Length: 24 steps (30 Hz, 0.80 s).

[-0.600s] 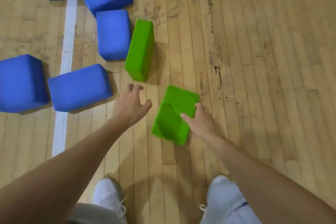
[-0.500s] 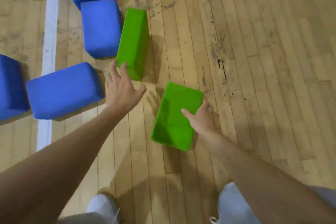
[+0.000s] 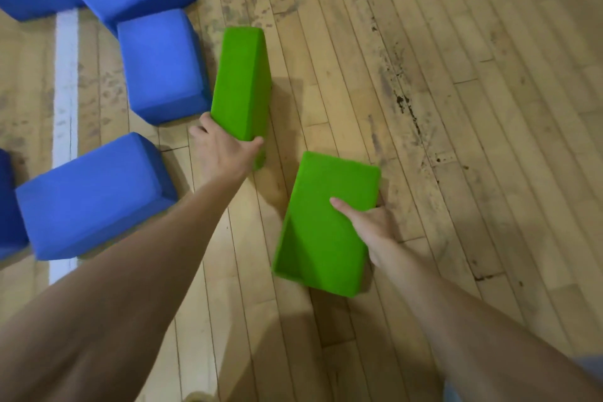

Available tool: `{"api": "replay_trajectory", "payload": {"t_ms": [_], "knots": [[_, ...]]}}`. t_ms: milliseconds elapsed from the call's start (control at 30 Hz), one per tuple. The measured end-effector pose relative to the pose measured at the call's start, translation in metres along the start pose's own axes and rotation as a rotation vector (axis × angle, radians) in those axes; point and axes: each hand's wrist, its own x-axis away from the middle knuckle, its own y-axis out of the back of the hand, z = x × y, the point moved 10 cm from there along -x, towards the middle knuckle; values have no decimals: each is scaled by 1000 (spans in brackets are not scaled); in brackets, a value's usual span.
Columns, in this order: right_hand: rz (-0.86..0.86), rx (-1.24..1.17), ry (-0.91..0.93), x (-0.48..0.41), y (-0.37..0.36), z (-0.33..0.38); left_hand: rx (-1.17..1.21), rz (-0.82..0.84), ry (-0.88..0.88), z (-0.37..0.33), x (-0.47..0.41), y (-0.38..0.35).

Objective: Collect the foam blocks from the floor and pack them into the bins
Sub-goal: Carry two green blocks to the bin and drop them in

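A green foam block (image 3: 239, 81) stands on its long edge on the wooden floor in the middle of the view. My left hand (image 3: 222, 150) grips its near end, thumb on the right side and fingers on the left. A second green foam block (image 3: 323, 232) is tilted up just above the floor to the right. My right hand (image 3: 372, 228) holds it at its right edge, thumb on the top face and fingers hidden underneath.
Several blue foam blocks (image 3: 163, 65) lie on the floor (image 3: 456, 108) to the left and at the back left, one (image 3: 91, 196) right beside my left forearm. A white painted line (image 3: 65, 85) runs along the left. No bin is in view.
My left hand reached forward and closed round the near end of the standing green block. My right hand kept hold of its green block, which now faces more flat toward me.
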Motion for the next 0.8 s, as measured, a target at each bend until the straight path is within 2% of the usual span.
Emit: {"api": "replay_trajectory", "payload": {"t_ms": [133,233,333,467,633,733,800], "knots": [[15,17,43,10,-8,1,-45,41,-41,-3,47,10],[-10,201,76,61,15,32,-98,75,11,-13,85,42],[-85,173,106,139,66,69,-178,119,83,-46,122,108],[-180,61,128,284,165,133,-221,177,57,-145,177,242],[-321,184,344,503,322,244,-156,226,-98,-302,254,429],[-449,154,415,596,414,275,-131,236,-172,-379,299,499],[-552,72,417,636,468,268,-148,265,-254,-426,330,514]]}}
